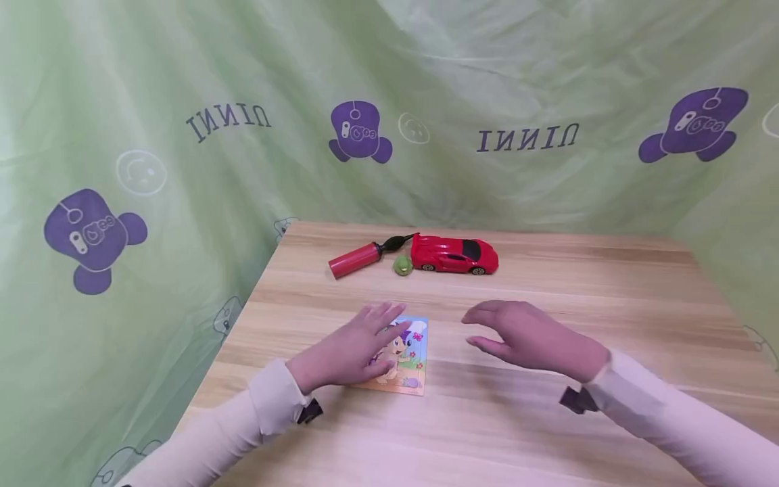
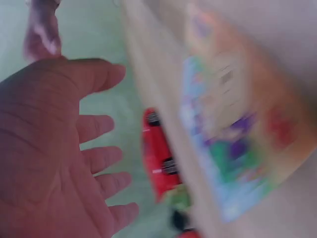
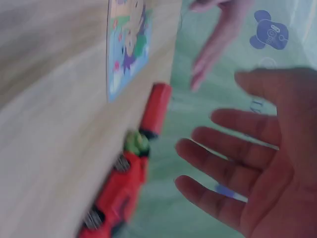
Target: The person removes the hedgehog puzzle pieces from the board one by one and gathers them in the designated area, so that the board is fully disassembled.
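A square picture puzzle (image 1: 416,368) with a cartoon animal lies flat on the wooden table. Over its left part hovers my left hand (image 1: 349,348), fingers spread and nothing held; it hides part of the picture in the head view. In the left wrist view the puzzle (image 2: 237,124) shows blurred, apart from the fingers (image 2: 101,158). My right hand (image 1: 526,337) is raised over the table to the right of the puzzle, with its fingers relaxed and bent a little. The right wrist view shows its palm (image 3: 277,198) holding nothing.
At the back of the table stands a red toy car (image 1: 453,255). Beside it sit a small green toy (image 1: 402,266) and a red hand pump (image 1: 355,260) with a black nozzle end. Green printed cloth (image 1: 426,182) hangs behind and at both sides.
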Motion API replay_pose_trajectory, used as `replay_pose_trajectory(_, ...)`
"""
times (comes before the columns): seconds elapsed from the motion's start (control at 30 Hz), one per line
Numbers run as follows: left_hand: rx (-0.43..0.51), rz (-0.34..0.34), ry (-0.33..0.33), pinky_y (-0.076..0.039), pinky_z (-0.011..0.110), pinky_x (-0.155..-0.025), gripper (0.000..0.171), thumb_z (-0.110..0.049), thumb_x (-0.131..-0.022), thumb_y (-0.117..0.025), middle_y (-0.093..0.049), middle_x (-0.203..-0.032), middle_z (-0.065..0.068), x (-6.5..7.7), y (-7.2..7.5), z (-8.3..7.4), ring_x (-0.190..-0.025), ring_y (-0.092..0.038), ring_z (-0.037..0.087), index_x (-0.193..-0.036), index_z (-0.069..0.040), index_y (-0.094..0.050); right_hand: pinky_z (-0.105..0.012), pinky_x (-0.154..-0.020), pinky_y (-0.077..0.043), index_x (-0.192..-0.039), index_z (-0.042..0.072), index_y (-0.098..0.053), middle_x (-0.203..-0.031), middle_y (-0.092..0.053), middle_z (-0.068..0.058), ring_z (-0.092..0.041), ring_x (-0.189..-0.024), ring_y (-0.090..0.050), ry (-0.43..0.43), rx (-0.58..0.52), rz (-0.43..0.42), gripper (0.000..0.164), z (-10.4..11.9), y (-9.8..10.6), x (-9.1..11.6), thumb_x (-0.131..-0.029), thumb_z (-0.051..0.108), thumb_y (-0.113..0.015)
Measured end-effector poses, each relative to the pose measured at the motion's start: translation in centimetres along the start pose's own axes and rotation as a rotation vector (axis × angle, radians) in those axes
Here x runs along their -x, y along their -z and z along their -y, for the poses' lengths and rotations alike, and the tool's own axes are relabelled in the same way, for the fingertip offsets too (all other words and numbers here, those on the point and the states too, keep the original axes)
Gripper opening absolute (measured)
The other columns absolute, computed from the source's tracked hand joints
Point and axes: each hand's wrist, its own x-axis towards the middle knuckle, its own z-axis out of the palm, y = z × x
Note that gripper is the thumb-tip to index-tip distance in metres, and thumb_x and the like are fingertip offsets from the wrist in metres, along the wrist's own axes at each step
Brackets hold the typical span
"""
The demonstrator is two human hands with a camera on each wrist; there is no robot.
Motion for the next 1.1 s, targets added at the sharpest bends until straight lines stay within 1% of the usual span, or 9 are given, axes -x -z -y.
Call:
replay_pose_trajectory(0.1,0.065,0.027,0.053,-0.029,0.054,-0.124,0.064,-0.039,-0.100,-0.056,-0.030,-0.165,0.012,0.6,-2.2,-0.2,-0.154,-0.027,0.033,-0.155,-0.013,-0.038,-0.037,-0.084,-0.060,-0.111,0.011,-0.074,-0.104,-0.075,0.001,-0.015,-0.093,-0.071,-0.057,-0.098,0.018,0.022,0.1,-2.2,-2.4,-0.094,0.024,-0.070)
replay_pose_trajectory(0.2,0.074,0.003,0.058,-0.031,0.050,-0.124,0.061,-0.038,-0.100,-0.056,-0.035,-0.163,0.013,0.4,-3.7,-0.2,-0.153,-0.031,0.033,-0.153,-0.010,-0.043,-0.038,-0.087,-0.059,-0.111,0.008,-0.074,-0.104,-0.075,-0.003,-0.017,-0.094,-0.071,-0.122,-0.162,0.065,0.022,0.1,-4.6,-4.9,-0.094,0.021,-0.069)
replay_pose_trajectory(0.33,0.051,-0.023,0.084,-0.031,0.051,-0.124,0.059,-0.038,-0.100,-0.056,-0.033,-0.163,0.016,0.1,-5.3,-0.1,-0.152,-0.030,0.035,-0.151,-0.011,-0.045,-0.043,-0.095,-0.057,-0.116,0.004,-0.072,-0.110,-0.072,-0.009,-0.024,-0.103,-0.069,-0.189,-0.179,0.106,0.027,0.0,-7.7,-7.3,-0.095,0.020,-0.065)
replay_pose_trajectory(0.43,0.051,-0.008,0.108,-0.030,0.052,-0.124,0.057,-0.040,-0.101,-0.053,-0.030,-0.164,0.017,-0.1,-6.1,-0.2,-0.153,-0.028,0.038,-0.151,-0.015,-0.046,-0.042,-0.096,-0.056,-0.119,0.001,-0.070,-0.111,-0.069,-0.011,-0.025,-0.105,-0.066,-0.209,-0.164,0.116,0.031,0.0,-9.6,-8.2,-0.095,0.019,-0.065)
replay_pose_trajectory(0.5,0.049,0.008,0.127,-0.030,0.052,-0.124,0.055,-0.042,-0.102,-0.051,-0.028,-0.165,0.017,0.0,-6.5,-0.4,-0.153,-0.028,0.039,-0.152,-0.019,-0.046,-0.041,-0.097,-0.055,-0.121,0.001,-0.070,-0.111,-0.067,-0.010,-0.024,-0.106,-0.063,-0.216,-0.159,0.120,0.032,0.1,-10.5,-8.5,-0.095,0.019,-0.065)
replay_pose_trajectory(0.6,0.048,0.025,0.160,-0.029,0.052,-0.124,0.054,-0.044,-0.103,-0.048,-0.026,-0.166,0.017,0.3,-6.8,-0.7,-0.153,-0.027,0.041,-0.152,-0.022,-0.045,-0.038,-0.096,-0.054,-0.122,0.003,-0.070,-0.110,-0.066,-0.009,-0.022,-0.105,-0.060,-0.211,-0.144,0.120,0.033,0.3,-11.3,-8.8,-0.095,0.021,-0.066)
replay_pose_trajectory(0.77,0.053,0.025,0.207,-0.030,0.056,-0.123,0.054,-0.049,-0.104,-0.044,-0.023,-0.167,0.015,0.4,-7.0,-1.0,-0.154,-0.023,0.040,-0.153,-0.025,-0.044,-0.039,-0.096,-0.054,-0.119,0.002,-0.071,-0.108,-0.065,-0.010,-0.023,-0.103,-0.060,-0.212,-0.134,0.100,0.032,0.6,-11.7,-9.2,-0.094,0.022,-0.068)
replay_pose_trajectory(0.97,0.047,0.030,0.225,-0.032,0.057,-0.121,0.054,-0.052,-0.104,-0.043,-0.021,-0.168,0.014,0.2,-7.3,-1.0,-0.155,-0.022,0.039,-0.153,-0.028,-0.042,-0.038,-0.097,-0.054,-0.118,0.001,-0.069,-0.106,-0.064,-0.010,-0.023,-0.102,-0.059,-0.250,-0.103,0.102,0.034,0.8,-12.0,-9.3,-0.093,0.024,-0.069)
replay_pose_trajectory(1.1,0.079,0.023,0.228,-0.032,0.059,-0.121,0.054,-0.052,-0.104,-0.044,-0.020,-0.168,0.013,0.2,-7.5,-0.8,-0.155,-0.021,0.039,-0.152,-0.028,-0.043,-0.039,-0.094,-0.054,-0.115,0.000,-0.069,-0.103,-0.064,-0.010,-0.023,-0.098,-0.059,-0.260,-0.107,0.094,0.034,0.9,-12.1,-9.4,-0.092,0.025,-0.070)
